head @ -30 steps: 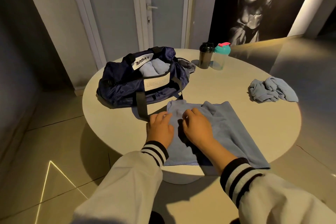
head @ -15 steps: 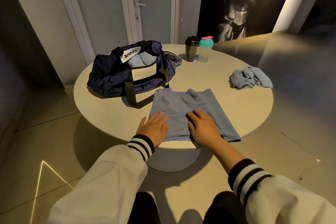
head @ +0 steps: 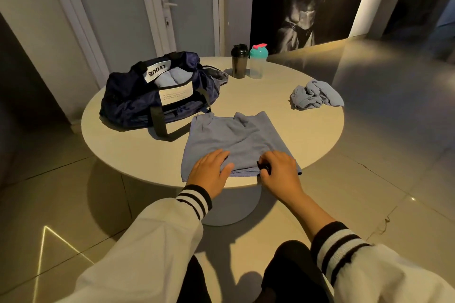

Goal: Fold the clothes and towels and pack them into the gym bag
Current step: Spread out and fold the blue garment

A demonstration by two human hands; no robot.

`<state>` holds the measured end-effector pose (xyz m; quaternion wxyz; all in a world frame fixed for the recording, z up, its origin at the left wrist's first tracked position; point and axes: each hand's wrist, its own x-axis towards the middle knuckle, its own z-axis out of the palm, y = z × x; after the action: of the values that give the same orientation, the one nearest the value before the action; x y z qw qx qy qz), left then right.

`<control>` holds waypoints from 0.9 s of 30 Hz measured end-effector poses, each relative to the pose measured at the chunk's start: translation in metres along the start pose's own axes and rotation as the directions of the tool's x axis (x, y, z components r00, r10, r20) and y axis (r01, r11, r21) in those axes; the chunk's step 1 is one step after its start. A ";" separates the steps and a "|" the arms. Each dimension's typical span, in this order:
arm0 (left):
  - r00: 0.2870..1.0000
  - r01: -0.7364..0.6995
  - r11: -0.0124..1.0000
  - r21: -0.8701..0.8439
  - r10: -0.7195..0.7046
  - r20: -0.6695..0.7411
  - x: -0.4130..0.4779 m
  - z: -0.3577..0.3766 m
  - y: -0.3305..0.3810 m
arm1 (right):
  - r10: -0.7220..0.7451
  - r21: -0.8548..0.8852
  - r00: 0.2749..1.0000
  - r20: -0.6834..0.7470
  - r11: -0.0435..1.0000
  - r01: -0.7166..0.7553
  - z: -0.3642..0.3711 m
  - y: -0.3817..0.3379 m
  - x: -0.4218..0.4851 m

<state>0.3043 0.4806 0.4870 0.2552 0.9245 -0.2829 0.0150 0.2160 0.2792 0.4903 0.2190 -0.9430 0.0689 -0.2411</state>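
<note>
A blue-grey towel (head: pixel 234 140) lies spread on the near part of the round table (head: pixel 138 155), its near edge at the table rim. My left hand (head: pixel 209 171) rests flat on its near-left part with fingers straight. My right hand (head: pixel 279 172) is at the near edge, and its curled fingers and thumb pinch the cloth. The navy gym bag (head: pixel 133 108) stands open at the back left, with folded pale-blue cloth (head: pixel 168 77) inside. A crumpled blue-grey cloth (head: pixel 316 97) lies at the table's right side.
A black shaker bottle (head: pixel 239 61) and a clear one with a teal lid (head: pixel 258 63) stand at the table's far edge. The bag's black strap (head: pixel 158 125) loops out toward the towel. A closed door is behind the table, tiled floor all round.
Both hands slid back along the towel from its middle to its near edge. The right hand's fingers curled onto the edge. The view pulled back from the table.
</note>
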 end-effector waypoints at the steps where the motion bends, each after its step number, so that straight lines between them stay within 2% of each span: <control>1: 0.999 -0.009 0.999 -0.032 0.008 -0.034 -0.001 0.000 0.001 | 0.004 0.006 1.000 -0.011 1.000 -0.004 -0.001 0.004 -0.003; 5: 0.993 -0.030 0.996 -0.082 0.020 -0.118 -0.004 0.000 0.005 | -0.020 -0.004 0.999 -0.041 1.000 0.020 -0.001 0.012 -0.011; 9: 0.992 -0.104 0.994 -0.015 0.103 -0.075 -0.005 -0.001 0.004 | 0.014 -0.032 0.999 -0.032 0.999 -0.015 -0.008 0.012 -0.015; 14: 0.990 -0.109 0.994 0.013 0.110 -0.083 -0.005 0.001 0.004 | 0.016 -0.071 1.000 -0.015 0.997 -0.017 -0.008 0.011 -0.018; 16: 0.994 -0.067 0.995 0.074 0.074 -0.083 -0.005 0.005 0.006 | 0.029 -0.103 1.000 0.013 0.994 -0.028 -0.010 0.006 -0.019; 18: 0.997 0.031 0.977 0.209 -0.015 -0.080 -0.005 0.007 0.015 | 0.046 -0.124 0.999 0.019 0.991 -0.043 -0.012 0.000 -0.019; 20: 0.995 0.057 0.944 0.324 -0.029 -0.091 0.000 0.008 0.031 | 0.071 -0.137 0.997 0.004 0.988 -0.070 -0.010 -0.005 -0.020; 22: 0.996 -0.012 0.964 0.267 0.035 -0.081 0.002 0.012 0.046 | 0.089 -0.159 0.996 0.010 0.983 -0.086 -0.006 -0.008 -0.021; 25: 0.994 -0.085 0.995 0.045 0.088 -0.065 -0.005 0.023 0.054 | 0.072 -0.195 0.997 0.026 0.979 -0.066 -0.007 -0.008 -0.022; 27: 0.982 -0.137 0.989 0.048 0.143 -0.127 -0.009 0.029 0.050 | 0.070 -0.214 0.997 0.029 0.975 -0.062 -0.012 -0.008 -0.020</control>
<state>0.2665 0.4363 0.4837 0.2533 0.9041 -0.3296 0.0987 0.1930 0.2861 0.4948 0.1259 -0.9624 0.1215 -0.2077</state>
